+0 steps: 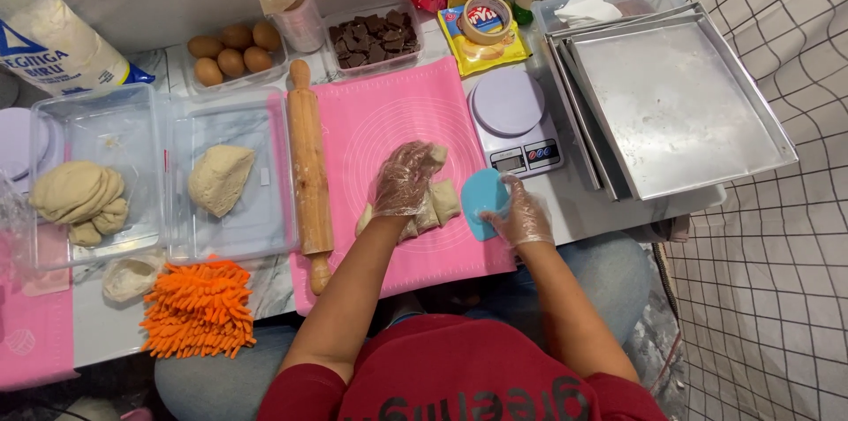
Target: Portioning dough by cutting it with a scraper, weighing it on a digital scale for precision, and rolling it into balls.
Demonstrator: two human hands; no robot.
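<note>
The dough pieces [431, 202] lie under your left hand [402, 181], in the middle of the pink mat [371, 112]. This hand, in a thin clear glove, lies flat with fingers spread loosely on top of them; it seems to keep them from sliding, and it grips nothing. Just to the right of it, your right hand [523, 218], also gloved, closes around the blue scraper [484, 200], whose edge stands beside the cut pieces, so I think it is held ready as a blade.

To the left of the left hand, the wooden rolling pin [309, 165] lies along the mat's edge, within easy reach. Further left, two clear trays hold more dough: one lump [219, 178] and a bigger pile [79, 200]. An orange fluffy cloth [199, 308] lies near you.

Beyond the right hand stands a small kitchen scale [512, 121], and right of it the stacked metal baking trays [680, 103]. At the far side are eggs [234, 50] and chocolate chunks [373, 37]. The bench [587, 204] is pale; the floor has white tiles.
</note>
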